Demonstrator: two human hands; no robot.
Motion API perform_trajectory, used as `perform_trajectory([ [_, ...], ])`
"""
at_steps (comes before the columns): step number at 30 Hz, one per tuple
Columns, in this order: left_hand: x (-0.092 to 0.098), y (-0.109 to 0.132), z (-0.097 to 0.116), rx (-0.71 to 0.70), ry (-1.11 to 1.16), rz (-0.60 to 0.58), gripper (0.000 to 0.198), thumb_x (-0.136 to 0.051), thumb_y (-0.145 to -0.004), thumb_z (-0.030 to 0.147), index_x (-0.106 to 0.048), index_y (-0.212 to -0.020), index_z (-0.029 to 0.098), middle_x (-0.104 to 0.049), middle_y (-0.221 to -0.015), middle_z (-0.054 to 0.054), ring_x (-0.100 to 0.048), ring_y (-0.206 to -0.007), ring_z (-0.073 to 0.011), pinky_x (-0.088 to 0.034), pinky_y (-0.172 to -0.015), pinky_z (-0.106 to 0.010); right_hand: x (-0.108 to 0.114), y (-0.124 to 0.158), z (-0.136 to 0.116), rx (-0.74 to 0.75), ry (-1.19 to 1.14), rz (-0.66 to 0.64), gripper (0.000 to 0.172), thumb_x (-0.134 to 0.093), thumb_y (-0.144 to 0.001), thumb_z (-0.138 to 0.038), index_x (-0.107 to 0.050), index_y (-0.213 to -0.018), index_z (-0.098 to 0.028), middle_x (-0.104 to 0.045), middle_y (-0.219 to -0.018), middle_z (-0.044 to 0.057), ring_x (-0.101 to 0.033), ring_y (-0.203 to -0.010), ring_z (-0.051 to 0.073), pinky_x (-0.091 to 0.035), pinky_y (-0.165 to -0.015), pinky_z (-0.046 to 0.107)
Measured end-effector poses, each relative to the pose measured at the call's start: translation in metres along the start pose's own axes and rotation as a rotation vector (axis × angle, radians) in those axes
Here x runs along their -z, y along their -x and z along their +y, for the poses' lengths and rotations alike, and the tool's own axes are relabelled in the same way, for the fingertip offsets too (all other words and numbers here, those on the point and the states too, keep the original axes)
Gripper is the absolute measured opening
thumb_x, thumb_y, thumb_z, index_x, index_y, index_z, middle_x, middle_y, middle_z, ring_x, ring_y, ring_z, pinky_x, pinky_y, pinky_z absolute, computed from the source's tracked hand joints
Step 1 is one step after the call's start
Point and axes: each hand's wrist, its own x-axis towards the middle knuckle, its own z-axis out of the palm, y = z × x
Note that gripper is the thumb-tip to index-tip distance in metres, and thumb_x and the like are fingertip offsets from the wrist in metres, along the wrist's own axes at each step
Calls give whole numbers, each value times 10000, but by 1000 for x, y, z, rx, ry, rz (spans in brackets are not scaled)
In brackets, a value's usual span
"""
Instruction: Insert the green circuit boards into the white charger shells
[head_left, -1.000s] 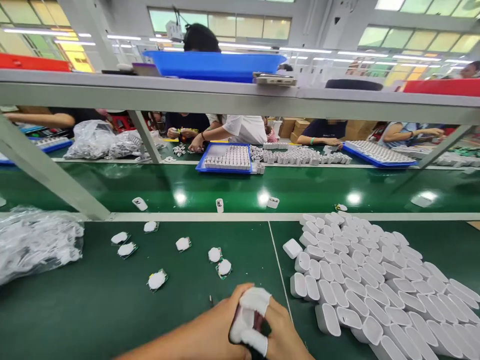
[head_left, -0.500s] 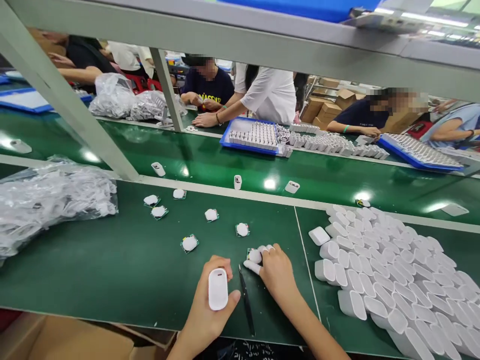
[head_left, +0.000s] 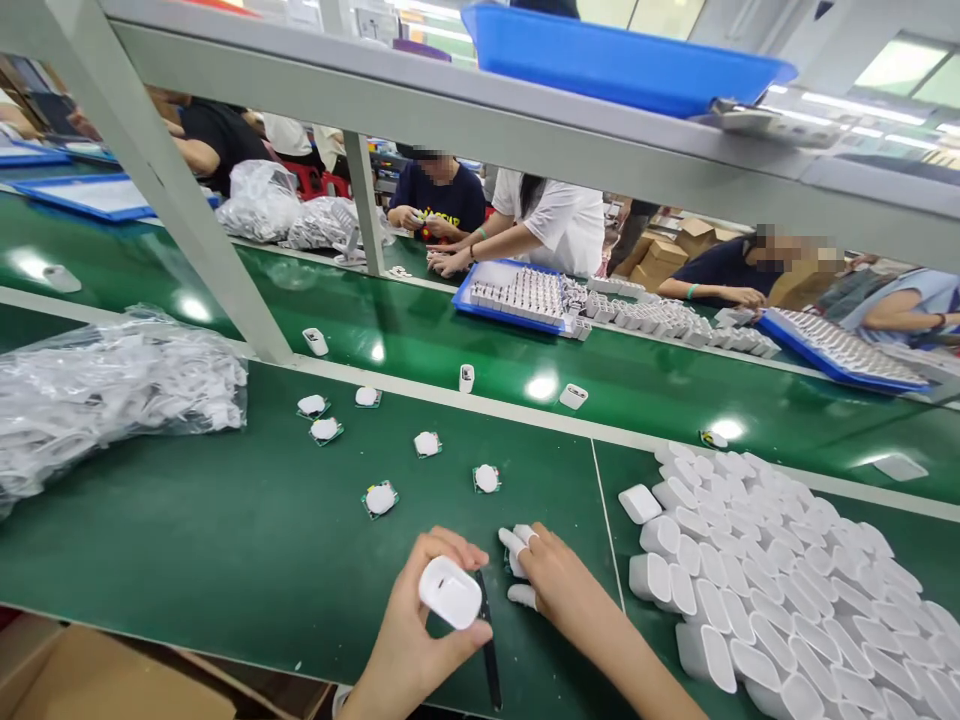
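Observation:
My left hand (head_left: 420,630) is closed round a white plastic shell (head_left: 450,592), held up near the table's front edge. My right hand (head_left: 551,580), with white finger cots on several fingertips, presses down on a small part on the green mat; the fingers hide that part. A thin black tool (head_left: 487,650) lies on the mat between both hands. Several small white-and-green parts (head_left: 380,498) are scattered ahead of my hands. A big heap of white shells (head_left: 757,560) lies to the right.
A clear bag of white parts (head_left: 105,385) lies at the left. Beyond a white strip runs a green conveyor (head_left: 645,385) carrying single shells. A slanted grey frame post (head_left: 172,200) rises at the left. Other people work across the belt beside blue trays (head_left: 517,295).
The view dropped from the far side of the line to my hands. They separated: the left took the white shell up and turned it, the right went to a part on the mat.

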Motion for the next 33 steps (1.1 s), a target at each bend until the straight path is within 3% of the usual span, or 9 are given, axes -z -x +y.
perform_trajectory([
  [3, -7, -6, 5, 126, 66, 75, 397, -802, -690, 339, -441, -805, 221, -654, -855, -9, -669, -865, -198, -535, -772, -293, -2, 2, 0, -12, -120, 31, 255, -664, -712, 15, -687, -914, -139, -673, -922, 124, -633, -904, 298, -550, -773, 429],
  [7, -12, -7, 17, 253, 30, 85, 396, -771, -730, 405, -511, -965, 223, -706, -866, -27, -674, -811, -182, -544, -749, -281, 2, 4, 10, -61, -377, 135, 273, -581, -764, -37, -650, -1004, -147, -639, -822, 78, -631, -781, 236, -562, -731, 402],
  [9, -12, -6, 23, 202, -15, -14, 503, -693, -791, 487, -505, -1184, 236, -696, -974, -55, -668, -914, -206, -539, -823, -308, 6, 7, 17, -72, -534, 199, 235, -572, -825, -150, -624, -1054, -161, -638, -829, 64, -641, -744, 204, -577, -732, 378],
  [12, -14, -5, 30, 74, -101, -130, 622, -480, -903, 559, -342, -1431, 261, -578, -1296, -116, -551, -1217, -267, -476, -1004, -389, 18, 19, 17, -79, -738, 300, 278, -474, -932, -352, -580, -1135, -192, -644, -1026, 108, -679, -847, 197, -587, -781, 355],
  [14, -16, -7, 31, -18, -178, -177, 581, -451, -931, 514, -328, -1449, 282, -531, -1365, -112, -494, -1291, -268, -453, -1048, -404, 31, 30, 6, -61, -922, 433, 320, -483, -937, -420, -556, -1186, -233, -619, -1142, 119, -678, -947, 220, -585, -810, 361],
  [17, -24, -12, 32, -144, -262, -208, 513, -652, -849, 386, -487, -1327, 300, -583, -1283, -89, -565, -1224, -247, -540, -951, -328, 54, 45, -20, 51, -1153, 711, 323, -627, -867, -391, -597, -1168, -278, -601, -1188, 94, -638, -1058, 253, -576, -850, 373],
  [20, -31, -13, 34, -225, -306, -124, 497, -746, -762, 224, -555, -1219, 271, -623, -1213, -72, -614, -1172, -234, -580, -885, -277, 70, 49, -41, 242, -1055, 825, 352, -648, -849, -324, -611, -1192, -252, -628, -1098, 82, -615, -1038, 248, -550, -918, 415],
  [24, -36, -6, 37, -272, -431, -88, 516, -706, -763, 119, -547, -1238, 242, -634, -1268, -82, -624, -1171, -232, -564, -954, -311, 72, 45, -50, 400, -869, 792, 476, -639, -829, -207, -531, -1292, -187, -635, -1111, 105, -630, -1008, 248, -496, -998, 463],
  [33, -38, 3, 37, -274, -392, -84, 547, -664, -752, 50, -553, -1262, 214, -607, -1324, -92, -627, -1166, -272, -569, -972, -406, 71, 50, -62, 276, -760, 780, 479, -649, -827, -171, -495, -1276, -233, -654, -1085, 84, -626, -1068, 243, -526, -973, 427],
])
